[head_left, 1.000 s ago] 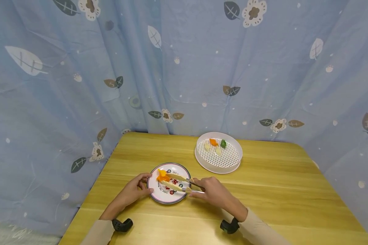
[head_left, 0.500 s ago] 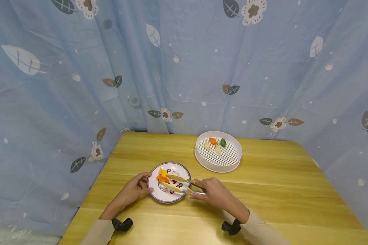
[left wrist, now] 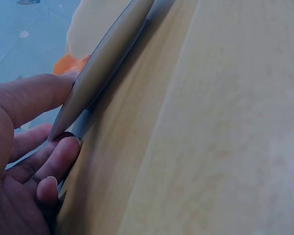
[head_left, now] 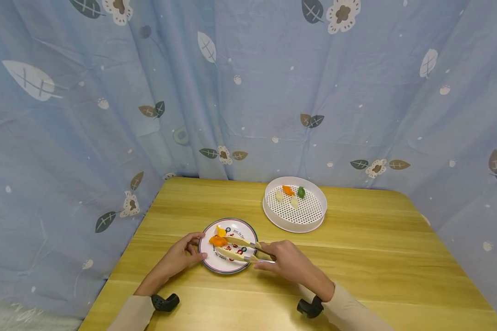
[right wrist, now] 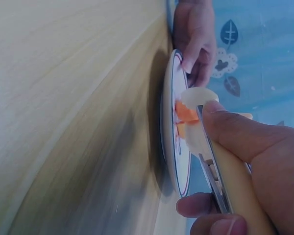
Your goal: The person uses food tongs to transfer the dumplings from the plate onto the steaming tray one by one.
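We note: R hand [head_left: 289,261] fingers grip tongs [head_left: 237,240]; L hand [head_left: 181,255] fingers pinch plate [head_left: 225,267] rim. Orange pc. [head_left: 218,241] lies at tong tips, nearer L hand.

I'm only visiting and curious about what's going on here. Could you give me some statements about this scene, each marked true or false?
1. The right hand holds tongs. True.
2. The white tray contains a green piece. True.
3. The left hand is inside that tray. False: it grips the edge of the plate.
4. The plate and the tray touch. False: they stand apart on the table.
5. The tips of the tongs are over the plate. True.
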The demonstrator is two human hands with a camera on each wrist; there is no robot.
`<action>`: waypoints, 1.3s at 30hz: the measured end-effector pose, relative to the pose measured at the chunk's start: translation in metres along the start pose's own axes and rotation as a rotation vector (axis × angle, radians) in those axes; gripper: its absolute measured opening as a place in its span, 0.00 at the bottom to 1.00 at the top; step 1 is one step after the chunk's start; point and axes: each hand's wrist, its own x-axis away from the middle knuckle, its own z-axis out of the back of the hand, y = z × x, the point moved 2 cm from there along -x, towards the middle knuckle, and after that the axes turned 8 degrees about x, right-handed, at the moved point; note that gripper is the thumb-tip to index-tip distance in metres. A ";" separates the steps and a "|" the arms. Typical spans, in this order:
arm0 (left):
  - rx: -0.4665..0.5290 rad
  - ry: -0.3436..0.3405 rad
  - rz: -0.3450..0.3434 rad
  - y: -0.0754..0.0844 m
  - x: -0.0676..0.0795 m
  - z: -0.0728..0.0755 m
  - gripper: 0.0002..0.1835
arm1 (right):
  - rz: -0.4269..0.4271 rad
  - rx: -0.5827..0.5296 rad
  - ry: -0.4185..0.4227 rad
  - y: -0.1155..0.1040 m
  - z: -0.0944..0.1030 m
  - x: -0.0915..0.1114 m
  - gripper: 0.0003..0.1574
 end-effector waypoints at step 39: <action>-0.037 0.037 0.004 0.002 0.003 -0.005 0.31 | -0.006 0.022 0.125 0.006 0.005 0.004 0.34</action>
